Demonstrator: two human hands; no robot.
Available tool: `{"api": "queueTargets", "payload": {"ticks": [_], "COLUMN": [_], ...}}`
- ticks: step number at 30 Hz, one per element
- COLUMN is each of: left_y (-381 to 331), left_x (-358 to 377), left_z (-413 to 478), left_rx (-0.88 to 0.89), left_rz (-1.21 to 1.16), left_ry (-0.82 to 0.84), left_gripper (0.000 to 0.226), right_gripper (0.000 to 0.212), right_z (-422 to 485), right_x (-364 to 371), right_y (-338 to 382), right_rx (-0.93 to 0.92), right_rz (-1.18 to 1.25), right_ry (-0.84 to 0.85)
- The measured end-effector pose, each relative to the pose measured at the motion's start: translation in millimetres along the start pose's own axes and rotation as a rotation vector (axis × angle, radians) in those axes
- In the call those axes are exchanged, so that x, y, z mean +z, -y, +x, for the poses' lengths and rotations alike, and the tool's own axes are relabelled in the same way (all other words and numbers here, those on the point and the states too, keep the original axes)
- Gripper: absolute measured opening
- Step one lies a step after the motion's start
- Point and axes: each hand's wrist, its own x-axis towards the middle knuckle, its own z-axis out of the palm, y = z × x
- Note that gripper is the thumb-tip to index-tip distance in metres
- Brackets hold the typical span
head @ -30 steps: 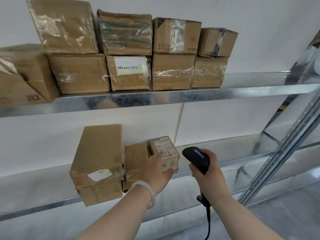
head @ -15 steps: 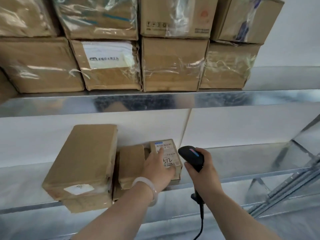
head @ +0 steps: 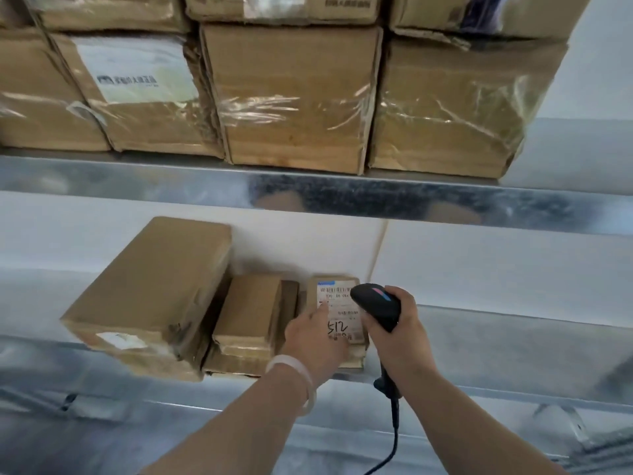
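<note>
Scanner [head: 376, 305] has closed in: gripped in R hand [head: 402, 341], head just right of label [head: 342, 311], barcode up-left; L hand [head: 317, 337] holds parcel [head: 354, 356].

The labelled parcel [head: 339, 311] is lying on the lower shelf [head: 513, 351], a narrow box [head: 250, 310] at its 9 o'clock, a large box [head: 150, 289] beyond that, the scanner [head: 376, 305] at 3 o'clock.
</note>
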Motion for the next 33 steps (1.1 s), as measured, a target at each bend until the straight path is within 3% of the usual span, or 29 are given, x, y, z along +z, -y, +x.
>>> {"api": "queueTargets", "payload": {"ticks": [6, 10, 12, 15, 21, 26, 33], "left_y": [-7.8, -5.1, -5.2, -7.1, -18.6, -16.0, -4.4], "left_x": [13.8, 22.0, 27.8, 35.2, 23.0, 0.6, -66.5], "left_z": [-1.2, 9.3, 10.0, 3.1, -22.5, -43.1, -121.5], "left_rx": [-0.055, -0.241, -0.279, -0.240, -0.095, 0.031, 0.098], "left_rz": [-0.147, -0.264, -0.382, -0.481, -0.578, -0.564, -0.573], "left_ry": [-0.075, -0.048, -0.008, -0.029, -0.148, -0.271, -0.444], "left_gripper": [0.041, 0.074, 0.069, 0.052, 0.048, 0.082, 0.076], "right_gripper": [0.045, 0.046, 0.047, 0.047, 0.046, 0.048, 0.049], "right_z": [10.5, 21.3, 21.0, 15.1, -7.2, -42.6, -100.6], "right_x": [-23.1, -20.6, -17.3, -19.6, -45.1, -50.1, -26.2], "right_y": [-11.3, -18.1, -22.6, -28.6, -12.8, 15.7, 68.3], "right_rx": [-0.010, -0.007, -0.018, -0.028, -0.118, -0.262, -0.480], "right_rz": [0.000, 0.017, 0.024, 0.057, 0.196, 0.243, 0.336], "right_ry": [0.011, 0.061, 0.087, 0.077, -0.042, -0.087, -0.080]}}
